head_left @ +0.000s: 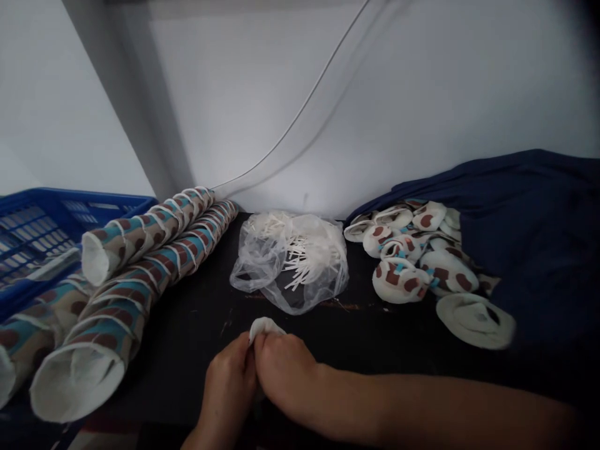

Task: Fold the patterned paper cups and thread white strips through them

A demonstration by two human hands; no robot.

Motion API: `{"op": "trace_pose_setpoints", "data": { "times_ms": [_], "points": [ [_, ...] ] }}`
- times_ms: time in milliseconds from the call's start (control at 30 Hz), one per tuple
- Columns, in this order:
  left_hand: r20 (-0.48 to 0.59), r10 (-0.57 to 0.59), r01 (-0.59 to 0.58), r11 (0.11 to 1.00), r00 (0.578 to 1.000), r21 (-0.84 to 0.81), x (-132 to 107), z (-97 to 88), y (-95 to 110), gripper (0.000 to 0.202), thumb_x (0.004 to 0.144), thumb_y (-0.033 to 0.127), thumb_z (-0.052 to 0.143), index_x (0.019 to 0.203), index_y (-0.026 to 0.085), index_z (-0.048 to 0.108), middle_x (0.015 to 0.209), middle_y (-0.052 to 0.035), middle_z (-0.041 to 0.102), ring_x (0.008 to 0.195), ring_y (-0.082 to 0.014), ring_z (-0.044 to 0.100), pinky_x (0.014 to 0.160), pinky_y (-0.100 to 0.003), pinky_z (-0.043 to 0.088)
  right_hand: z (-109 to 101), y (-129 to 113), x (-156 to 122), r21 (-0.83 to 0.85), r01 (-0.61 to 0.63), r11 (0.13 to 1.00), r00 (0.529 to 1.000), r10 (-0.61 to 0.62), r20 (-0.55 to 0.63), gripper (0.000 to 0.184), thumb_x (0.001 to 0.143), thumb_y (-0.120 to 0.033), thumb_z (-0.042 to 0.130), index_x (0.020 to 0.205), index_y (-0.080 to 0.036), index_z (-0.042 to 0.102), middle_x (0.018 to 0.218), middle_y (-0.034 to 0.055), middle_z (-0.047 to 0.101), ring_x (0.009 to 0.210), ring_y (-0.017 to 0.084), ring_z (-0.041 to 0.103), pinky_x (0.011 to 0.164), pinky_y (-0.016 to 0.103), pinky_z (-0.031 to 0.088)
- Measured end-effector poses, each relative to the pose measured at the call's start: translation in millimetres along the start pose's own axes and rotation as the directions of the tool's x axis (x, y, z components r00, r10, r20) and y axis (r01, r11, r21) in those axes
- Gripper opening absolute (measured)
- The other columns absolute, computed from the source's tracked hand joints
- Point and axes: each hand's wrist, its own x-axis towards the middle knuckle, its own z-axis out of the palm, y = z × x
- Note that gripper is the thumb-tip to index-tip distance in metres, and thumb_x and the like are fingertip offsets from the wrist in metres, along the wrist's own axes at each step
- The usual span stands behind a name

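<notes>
Both my hands are close together near the front of the black table (187,337). A white fabric edge (265,325) sticks out above the fingers; the rest of the piece is hidden. My left hand (228,376) is closed on its left side, thumb side against the other hand. Bent over the same piece, my right hand (284,370) has its fingers curled round it. Just beyond them lies a clear plastic bag (262,275) with many thin white strips (300,259) spilling from its mouth.
Long nested stacks of white-lined fabric cups (169,262) with brown and blue patterns lie at left, beside a blue plastic basket (107,201). At right, several small brown-spotted fabric pieces (398,281) lie against a dark blue cloth (534,250). A white cable (300,112) crosses the wall.
</notes>
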Motion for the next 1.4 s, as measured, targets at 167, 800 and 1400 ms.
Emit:
{"op": "trace_pose_setpoints", "data": {
  "times_ms": [167,800,1400],
  "points": [
    [0.040,0.007,-0.006,1.000,0.999,-0.025,2.6,-14.5,-17.4,0.022,0.092,0.025,0.049,0.090,0.019,0.070,0.078,-0.0032,0.075,0.068,-0.0176,0.069,0.061,-0.024,0.047,-35.8,7.4,-20.5,0.002,-0.038,0.999,0.993,0.038,0.116,0.020,0.079,-0.005,0.053,0.091,-0.016,0.064,0.065,0.0025,0.071,0.049,0.018,0.064,0.050,0.025,0.046],
    [-0.016,0.627,-0.614,0.768,0.779,0.182,-17.3,-32.1,-25.0,0.034,0.090,0.005,0.046,0.114,0.023,0.062,0.102,-0.0065,0.072,0.092,-0.0167,0.068,0.075,-0.021,0.056,-34.1,59.1,-28.7,0.851,-0.078,0.519,0.995,-0.008,0.096,0.028,0.078,-0.019,0.075,0.105,-0.015,0.071,0.092,0.0029,0.069,0.084,0.016,0.065,0.073,0.024,0.051],
    [-0.040,-0.062,0.060,0.997,0.997,-0.053,-36.6,-11.1,-22.7,0.027,0.083,0.044,0.060,0.088,0.022,0.075,0.077,-0.0003,0.079,0.063,-0.0159,0.075,0.051,-0.016,0.054,-41.3,47.0,-25.7,0.838,0.022,0.546,0.998,-0.054,0.009,0.023,0.083,-0.023,0.074,0.106,-0.019,0.075,0.088,0.0013,0.067,0.078,0.013,0.063,0.069,0.020,0.046]
  ]
}}
